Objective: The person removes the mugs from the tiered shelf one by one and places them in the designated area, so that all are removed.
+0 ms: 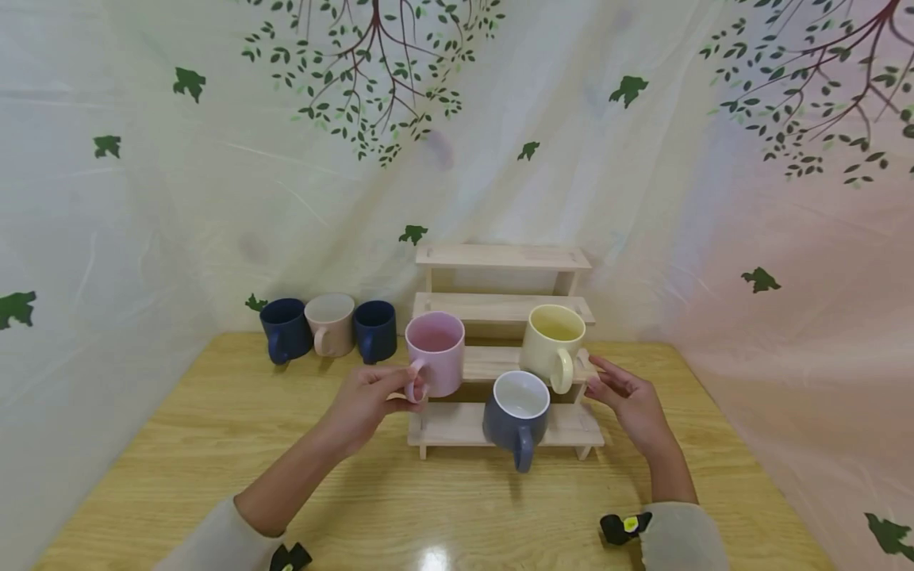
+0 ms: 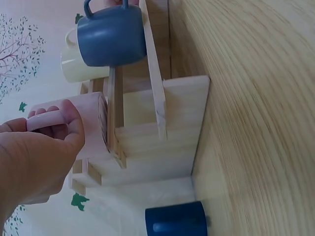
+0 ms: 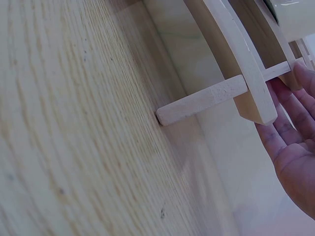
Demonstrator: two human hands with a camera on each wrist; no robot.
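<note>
My left hand grips the handle of a pink mug, its fingers curled through and round it. The mug is upright at the left end of the second step of a stepped wooden stand; in the left wrist view its base is right at that step. My right hand holds the right end of the same step between thumb and fingers. Close beside it, a pale yellow mug stands on that step. A grey-blue mug with a white inside stands on the lowest step, handle toward me.
Two navy mugs with a beige mug between them stand at the back left of the wooden table. The two upper steps hold no mugs. A printed cloth hangs behind the table.
</note>
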